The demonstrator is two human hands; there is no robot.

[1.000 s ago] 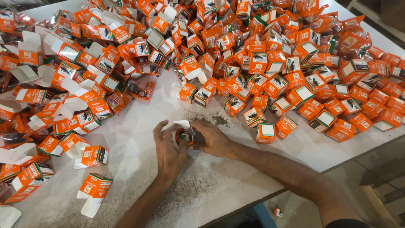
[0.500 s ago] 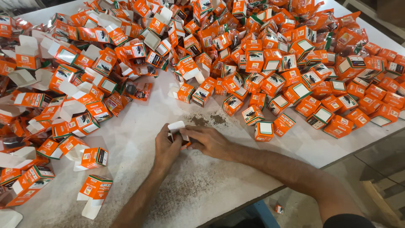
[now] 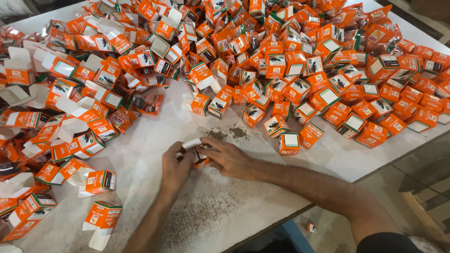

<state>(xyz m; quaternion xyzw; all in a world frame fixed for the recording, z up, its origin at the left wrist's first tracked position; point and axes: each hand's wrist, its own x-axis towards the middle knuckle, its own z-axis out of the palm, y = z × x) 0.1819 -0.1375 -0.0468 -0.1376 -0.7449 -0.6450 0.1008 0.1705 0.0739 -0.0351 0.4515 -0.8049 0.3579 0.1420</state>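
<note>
Hundreds of small orange cartons (image 3: 290,61) lie heaped across the far half of the white surface (image 3: 328,157), which carries everything and shows a worn, speckled patch near its front edge. On the right side of the heap the cartons are mostly closed cubes with a white or dark panel on one face, tumbled close together; on the left they lie looser, many as open cartons (image 3: 56,65) with white flaps standing up, probably kept apart because they are unfilled. Among the boxes at the far right sit orange plastic pouches (image 3: 375,33) with dark contents. One closed carton (image 3: 289,143) stands alone near the bare middle, and a flattened open one (image 3: 101,218) lies at the near left. A scatter of dark grit (image 3: 227,133) marks the surface just beyond the hands. Both hands meet over the bare middle: the left hand (image 3: 176,168) and the right hand (image 3: 227,157) are closed together around a single small carton (image 3: 197,152), its white flap pointing away from the person, held low over the surface, seemingly so the fingers can work that flap.
</note>
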